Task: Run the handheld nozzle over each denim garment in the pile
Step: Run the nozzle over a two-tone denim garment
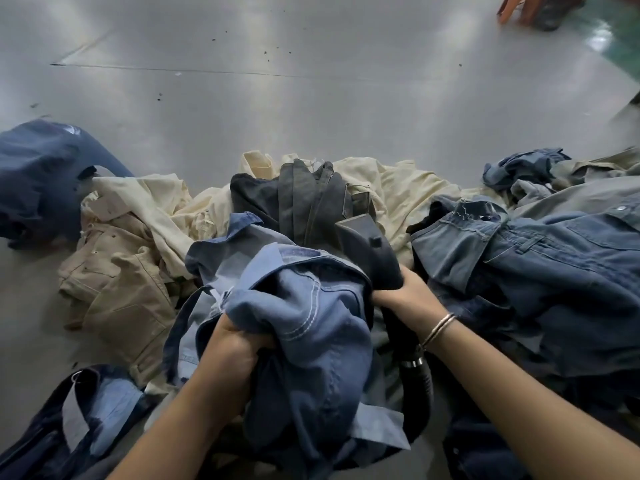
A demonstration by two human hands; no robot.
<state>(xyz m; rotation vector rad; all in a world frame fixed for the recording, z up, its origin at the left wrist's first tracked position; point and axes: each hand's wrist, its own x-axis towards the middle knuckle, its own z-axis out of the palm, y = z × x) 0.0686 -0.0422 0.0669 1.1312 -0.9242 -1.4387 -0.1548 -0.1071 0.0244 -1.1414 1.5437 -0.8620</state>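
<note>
Our right hand grips the dark plastic handheld nozzle, its long axis pointing far-left. Our left hand clutches the light-blue denim garment.

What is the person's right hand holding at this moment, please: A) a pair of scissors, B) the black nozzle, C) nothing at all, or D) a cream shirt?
B: the right hand is curled round the black nozzle, whose hose runs down under the wrist, while the left hand grips the light blue denim.
</note>
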